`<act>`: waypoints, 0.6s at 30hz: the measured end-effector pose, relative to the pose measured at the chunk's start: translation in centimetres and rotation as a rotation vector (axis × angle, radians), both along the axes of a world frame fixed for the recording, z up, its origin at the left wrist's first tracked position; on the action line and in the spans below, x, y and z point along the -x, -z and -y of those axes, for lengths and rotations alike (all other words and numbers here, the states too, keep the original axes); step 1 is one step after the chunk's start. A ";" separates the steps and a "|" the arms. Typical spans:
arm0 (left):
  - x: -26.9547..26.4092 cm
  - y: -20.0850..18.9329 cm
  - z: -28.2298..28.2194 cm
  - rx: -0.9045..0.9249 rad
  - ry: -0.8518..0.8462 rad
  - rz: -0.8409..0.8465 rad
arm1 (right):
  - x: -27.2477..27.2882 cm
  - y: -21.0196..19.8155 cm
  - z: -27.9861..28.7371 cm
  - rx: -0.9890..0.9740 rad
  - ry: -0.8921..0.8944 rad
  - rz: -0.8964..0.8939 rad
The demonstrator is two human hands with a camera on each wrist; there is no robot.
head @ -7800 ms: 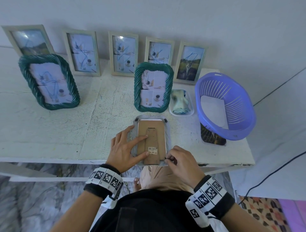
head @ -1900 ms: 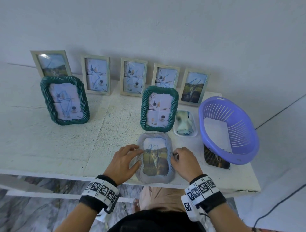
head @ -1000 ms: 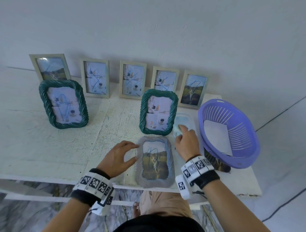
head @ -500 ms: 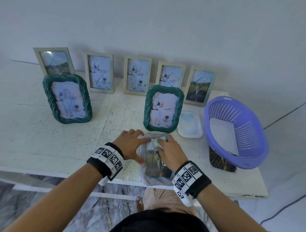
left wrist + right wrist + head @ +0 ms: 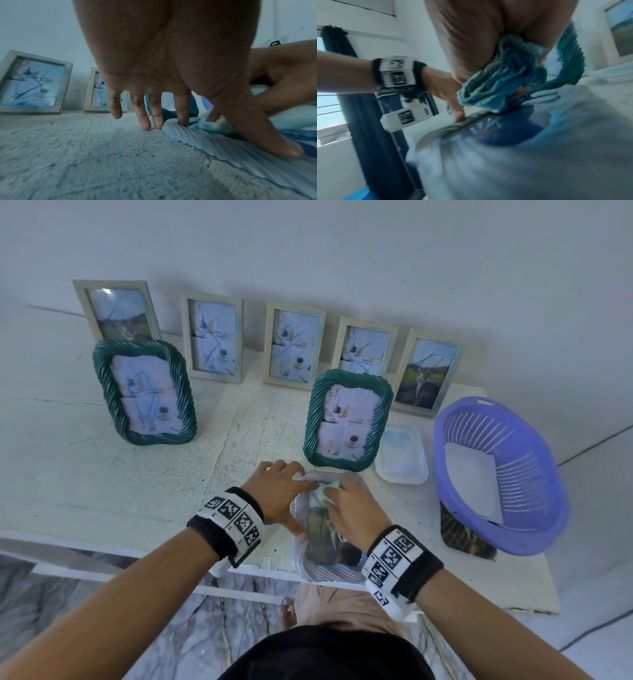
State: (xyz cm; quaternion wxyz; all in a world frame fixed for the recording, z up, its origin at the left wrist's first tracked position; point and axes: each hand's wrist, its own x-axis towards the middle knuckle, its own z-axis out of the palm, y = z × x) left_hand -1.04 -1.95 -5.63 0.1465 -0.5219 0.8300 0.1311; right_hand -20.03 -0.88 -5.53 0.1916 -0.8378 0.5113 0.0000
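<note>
A grey ribbed picture frame (image 5: 322, 571) with a cat photo lies face up at the table's front edge. My left hand (image 5: 291, 501) steadies it. Its straight fingers (image 5: 181, 115) touch the top left corner and the thumb (image 5: 257, 132) presses the left rim. My right hand (image 5: 346, 505) grips a bunched pale blue-green cloth (image 5: 327, 493) and presses it on the upper part of the glass. In the right wrist view the cloth (image 5: 498, 83) sits under the palm, just above the glass (image 5: 496, 132).
Two green twisted frames (image 5: 347, 419) (image 5: 145, 392) stand upright behind. Several pale wooden frames (image 5: 294, 344) lean on the wall. A clear plastic tray (image 5: 402, 453) and a purple basket (image 5: 507, 470) holding a white sheet sit on the right. A dark photo (image 5: 462, 535) lies under the basket.
My right hand took the cloth out of the clear tray and brought it onto the frame's glass. My left hand shifted up to the frame's top left corner.
</note>
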 end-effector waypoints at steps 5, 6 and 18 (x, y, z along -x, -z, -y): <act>-0.2 0.1 0.0 0.009 -0.006 -0.003 | 1.6 -0.5 -2.8 -0.064 -0.279 0.057; -0.2 0.1 -0.1 0.002 -0.009 -0.006 | 1.9 -0.6 -2.4 -0.051 -0.304 0.027; -0.2 0.2 -0.1 -0.010 -0.009 -0.013 | 1.9 -0.6 -3.6 -0.068 -0.269 0.000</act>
